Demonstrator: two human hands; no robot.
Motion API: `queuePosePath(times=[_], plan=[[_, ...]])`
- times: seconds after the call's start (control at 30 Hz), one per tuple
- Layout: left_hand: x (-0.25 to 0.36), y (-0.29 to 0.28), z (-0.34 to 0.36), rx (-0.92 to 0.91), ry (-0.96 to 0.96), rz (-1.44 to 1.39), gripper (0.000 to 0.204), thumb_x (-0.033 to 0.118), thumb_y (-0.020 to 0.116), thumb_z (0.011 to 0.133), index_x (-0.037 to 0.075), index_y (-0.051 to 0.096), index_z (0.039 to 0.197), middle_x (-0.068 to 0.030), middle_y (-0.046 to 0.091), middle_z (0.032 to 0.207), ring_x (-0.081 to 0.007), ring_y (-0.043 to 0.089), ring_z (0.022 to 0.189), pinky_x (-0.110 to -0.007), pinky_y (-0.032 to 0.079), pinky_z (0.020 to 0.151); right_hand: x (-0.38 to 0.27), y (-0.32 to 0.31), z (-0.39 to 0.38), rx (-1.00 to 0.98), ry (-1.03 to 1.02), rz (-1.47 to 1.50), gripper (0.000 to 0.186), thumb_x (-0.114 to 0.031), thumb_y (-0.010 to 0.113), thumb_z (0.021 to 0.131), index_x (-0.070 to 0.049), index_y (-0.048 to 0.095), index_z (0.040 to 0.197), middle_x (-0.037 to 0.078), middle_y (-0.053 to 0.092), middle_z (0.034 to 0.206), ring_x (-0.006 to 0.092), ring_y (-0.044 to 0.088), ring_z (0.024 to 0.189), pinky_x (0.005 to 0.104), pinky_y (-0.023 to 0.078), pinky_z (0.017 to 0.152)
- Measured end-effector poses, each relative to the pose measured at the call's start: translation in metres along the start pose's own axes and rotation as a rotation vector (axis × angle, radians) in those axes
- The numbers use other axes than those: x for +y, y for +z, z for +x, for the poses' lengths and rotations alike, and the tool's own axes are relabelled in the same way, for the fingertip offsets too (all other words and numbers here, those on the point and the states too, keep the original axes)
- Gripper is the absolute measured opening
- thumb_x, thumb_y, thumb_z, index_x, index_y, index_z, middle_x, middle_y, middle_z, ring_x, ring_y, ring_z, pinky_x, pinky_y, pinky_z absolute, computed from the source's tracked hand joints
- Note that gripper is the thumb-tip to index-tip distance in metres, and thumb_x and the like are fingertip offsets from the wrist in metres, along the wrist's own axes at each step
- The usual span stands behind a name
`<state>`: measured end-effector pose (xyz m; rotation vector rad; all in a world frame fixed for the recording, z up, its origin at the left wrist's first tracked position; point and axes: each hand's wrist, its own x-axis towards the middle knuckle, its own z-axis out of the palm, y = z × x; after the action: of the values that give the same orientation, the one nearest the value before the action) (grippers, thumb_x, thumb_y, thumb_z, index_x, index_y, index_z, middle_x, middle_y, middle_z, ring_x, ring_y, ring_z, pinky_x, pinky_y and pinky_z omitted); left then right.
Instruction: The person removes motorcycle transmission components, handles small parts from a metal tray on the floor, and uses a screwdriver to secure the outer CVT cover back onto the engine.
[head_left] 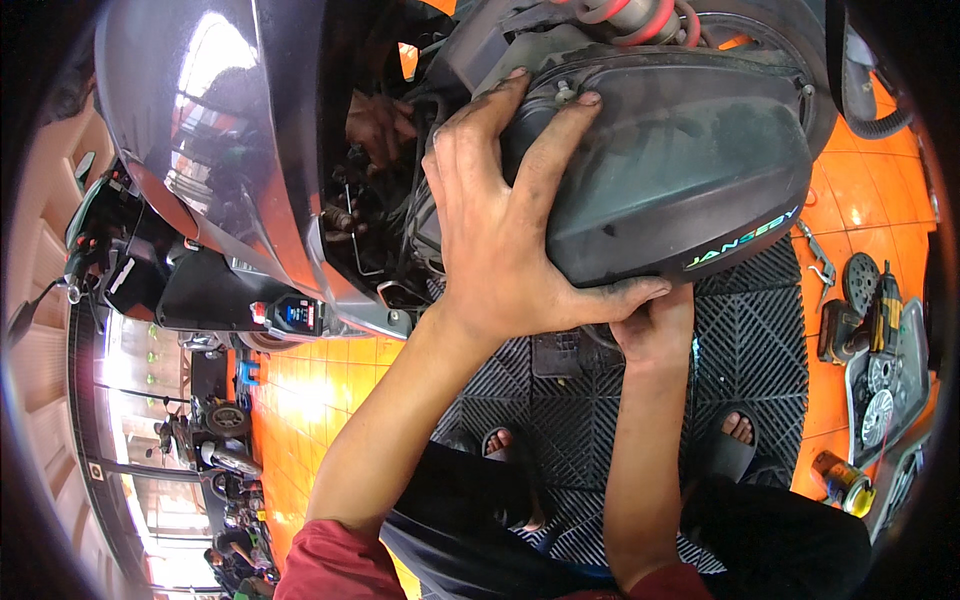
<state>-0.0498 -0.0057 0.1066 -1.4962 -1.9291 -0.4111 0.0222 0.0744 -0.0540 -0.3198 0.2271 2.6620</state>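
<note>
A dark plastic cover [680, 170], rounded and dusty with lettering on its lower edge, sits on the side of a scooter [215, 130]. My left hand [500, 220] grips its left end, fingers spread over the top beside a small bolt [565, 92], with the thumb along the bottom edge. My right hand [655, 325] reaches up beneath the cover near my left thumb. Its fingers are mostly hidden under that edge. Left of my left hand, a thin bent metal rod [362, 235] shows among dark parts in the opening of the bodywork.
A red shock spring [645, 20] rises above the cover. Black ribbed matting [755, 340] lies on orange floor tiles. At right are a yellow-black power tool [885, 310], a tray [905, 370] and a can [842, 483]. What looks like another hand [380, 125] shows inside the bodywork gap.
</note>
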Motion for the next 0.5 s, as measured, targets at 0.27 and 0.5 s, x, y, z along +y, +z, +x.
queuePosePath(times=[0.27, 0.5], plan=[[0.0, 0.001, -0.001, 0.002, 0.001, -0.008, 0.114, 0.065, 0.086, 0.042, 0.005, 0.053, 0.133, -0.0289, 0.041, 0.13, -0.043, 0.041, 0.123, -0.052, 0.035, 0.103, 0.001, -0.013, 0.01, 0.068, -0.153, -0.201, 0.037, -0.027, 0.054, 0.096, -0.006, 0.055, 0.127, 0.004, 0.06, 0.122, 0.0211, 0.057, 0.113, 0.0382, 0.047, 0.098], [-0.001, 0.001, -0.001, -0.001, 0.004, -0.017, 0.114, 0.064, 0.086, 0.041, 0.006, 0.053, 0.133, -0.0286, 0.04, 0.131, -0.0428, 0.04, 0.124, -0.052, 0.036, 0.103, 0.0, -0.001, 0.006, 0.142, -0.151, -0.159, 0.036, -0.027, 0.054, 0.097, -0.006, 0.055, 0.126, 0.004, 0.06, 0.12, 0.0209, 0.058, 0.112, 0.0379, 0.047, 0.096]])
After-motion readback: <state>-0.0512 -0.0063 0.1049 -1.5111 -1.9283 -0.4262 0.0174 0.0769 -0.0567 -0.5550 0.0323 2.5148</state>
